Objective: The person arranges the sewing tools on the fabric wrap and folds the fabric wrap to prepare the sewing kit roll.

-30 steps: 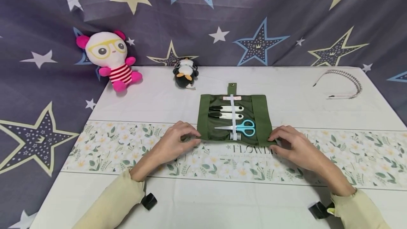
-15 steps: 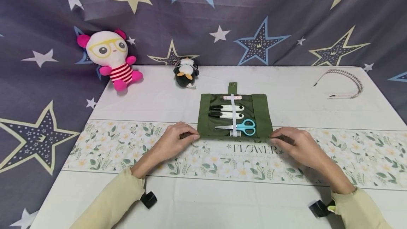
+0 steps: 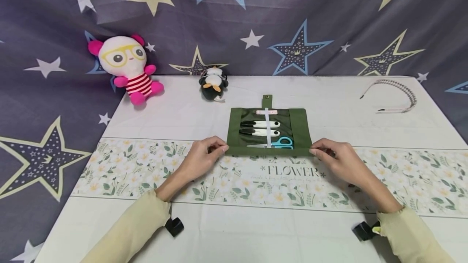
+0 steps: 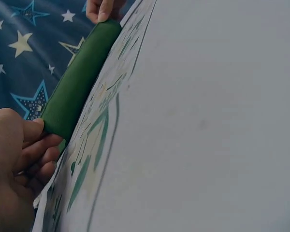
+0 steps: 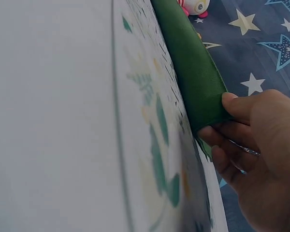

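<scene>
A green cloth tool roll (image 3: 301, 127) lies open on the table, its snap tab (image 3: 267, 101) pointing away from me. Under a white elastic strap (image 3: 268, 131) sit blue-handled scissors (image 3: 282, 143), two white-and-black tools (image 3: 260, 132) and a small pale item (image 3: 267, 112) near the tab. The near edge is lifted and folded up, overlapping the lower part of the scissors. My left hand (image 3: 204, 157) pinches the near left corner between thumb and fingers. At the near right corner, my right hand (image 3: 338, 159) pinches likewise. Both wrist views show the folded green edge (image 4: 82, 77) between the hands.
A pink-and-white plush toy (image 3: 128, 68) sits at the back left, beside a small penguin plush (image 3: 213, 84). At the back right lies a headband (image 3: 406, 94). A floral printed band (image 3: 241, 186) crosses the white table; a starry curtain (image 3: 234, 23) hangs behind.
Both hands have raised the roll's near edge and turned it away from me. The small grey cylinder by the scissors is now covered, and the scissors partly so.
</scene>
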Available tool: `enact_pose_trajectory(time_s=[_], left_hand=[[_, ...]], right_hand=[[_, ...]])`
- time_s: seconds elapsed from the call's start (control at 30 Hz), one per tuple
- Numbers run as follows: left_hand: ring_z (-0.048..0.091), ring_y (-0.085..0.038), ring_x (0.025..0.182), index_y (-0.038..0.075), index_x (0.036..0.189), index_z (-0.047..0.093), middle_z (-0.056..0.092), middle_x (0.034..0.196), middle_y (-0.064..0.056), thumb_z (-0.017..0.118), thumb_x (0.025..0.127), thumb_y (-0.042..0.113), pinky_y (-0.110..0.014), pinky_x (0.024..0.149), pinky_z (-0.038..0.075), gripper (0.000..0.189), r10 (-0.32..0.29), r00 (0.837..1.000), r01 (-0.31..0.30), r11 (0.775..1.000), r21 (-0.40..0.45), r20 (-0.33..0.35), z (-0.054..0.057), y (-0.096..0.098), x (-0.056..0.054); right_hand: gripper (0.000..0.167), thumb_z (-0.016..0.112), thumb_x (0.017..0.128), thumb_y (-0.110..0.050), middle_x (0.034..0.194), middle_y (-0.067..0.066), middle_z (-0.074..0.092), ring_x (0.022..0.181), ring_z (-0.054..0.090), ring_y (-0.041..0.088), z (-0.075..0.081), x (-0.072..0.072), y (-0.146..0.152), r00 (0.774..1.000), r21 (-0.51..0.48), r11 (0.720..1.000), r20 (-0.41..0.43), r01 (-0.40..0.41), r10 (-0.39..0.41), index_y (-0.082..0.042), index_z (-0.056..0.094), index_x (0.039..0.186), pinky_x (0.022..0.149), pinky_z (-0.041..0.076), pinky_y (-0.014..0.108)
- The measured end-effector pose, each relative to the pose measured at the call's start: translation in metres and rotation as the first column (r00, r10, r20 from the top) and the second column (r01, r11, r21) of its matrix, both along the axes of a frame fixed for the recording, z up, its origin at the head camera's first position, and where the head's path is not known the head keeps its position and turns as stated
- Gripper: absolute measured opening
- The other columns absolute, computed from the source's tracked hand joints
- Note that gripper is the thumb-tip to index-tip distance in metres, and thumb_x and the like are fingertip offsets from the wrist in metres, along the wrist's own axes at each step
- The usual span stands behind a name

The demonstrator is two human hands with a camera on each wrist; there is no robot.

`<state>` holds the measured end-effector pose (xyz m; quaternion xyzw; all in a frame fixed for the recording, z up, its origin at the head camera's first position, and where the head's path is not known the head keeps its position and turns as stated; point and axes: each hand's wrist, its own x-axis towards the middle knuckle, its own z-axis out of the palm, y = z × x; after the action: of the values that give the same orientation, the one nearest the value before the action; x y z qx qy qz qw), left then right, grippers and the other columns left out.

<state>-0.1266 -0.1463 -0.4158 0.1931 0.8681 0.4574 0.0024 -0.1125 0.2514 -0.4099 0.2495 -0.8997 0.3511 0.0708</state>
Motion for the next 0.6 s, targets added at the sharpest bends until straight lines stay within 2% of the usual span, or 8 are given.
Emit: enact_pose_trajectory(time_s=[0.2, 0.37, 0.6], left_hand=[[0.054, -0.017, 0.068, 0.007, 0.108, 0.071, 0.067, 0.086, 0.0, 0.059, 0.108, 0.016, -0.033, 0.066, 0.044, 0.015, -0.001, 0.999, 0.001, 1.0, 0.005, 0.037, 0.0, 0.002, -0.006], [0.054, -0.018, 0.071, 0.006, 0.111, 0.068, 0.066, 0.087, -0.002, 0.054, 0.11, 0.019, -0.037, 0.071, 0.045, 0.019, 0.012, 0.998, -0.011, 1.0, -0.015, 0.06, 0.002, 0.006, -0.009], [0.047, -0.019, 0.063, 0.005, 0.113, 0.063, 0.056, 0.076, -0.003, 0.046, 0.113, 0.019, -0.037, 0.066, 0.043, 0.022, 0.029, 0.997, -0.023, 0.997, -0.069, 0.078, 0.004, 0.012, -0.016]], right_hand=[[0.007, 0.065, 0.101, -0.001, 0.076, -0.005, 0.061, 0.061, 0.048, 0.007, 0.0, -0.008, -0.003, 1.0, -0.029, 1.0, 0.027, 0.004, -0.003, -0.004, 0.071, 0.103, 0.054, 0.041, 0.026], [0.009, 0.057, 0.107, -0.005, 0.075, -0.002, 0.053, 0.06, 0.042, 0.009, 0.0, -0.014, -0.005, 0.996, -0.03, 1.0, 0.085, -0.003, 0.005, -0.003, 0.065, 0.108, 0.054, 0.037, 0.028], [0.015, 0.047, 0.112, -0.011, 0.075, 0.002, 0.05, 0.059, 0.042, 0.013, 0.002, -0.022, -0.009, 0.984, -0.013, 1.0, 0.179, 0.011, -0.008, -0.002, 0.059, 0.108, 0.056, 0.038, 0.031]])
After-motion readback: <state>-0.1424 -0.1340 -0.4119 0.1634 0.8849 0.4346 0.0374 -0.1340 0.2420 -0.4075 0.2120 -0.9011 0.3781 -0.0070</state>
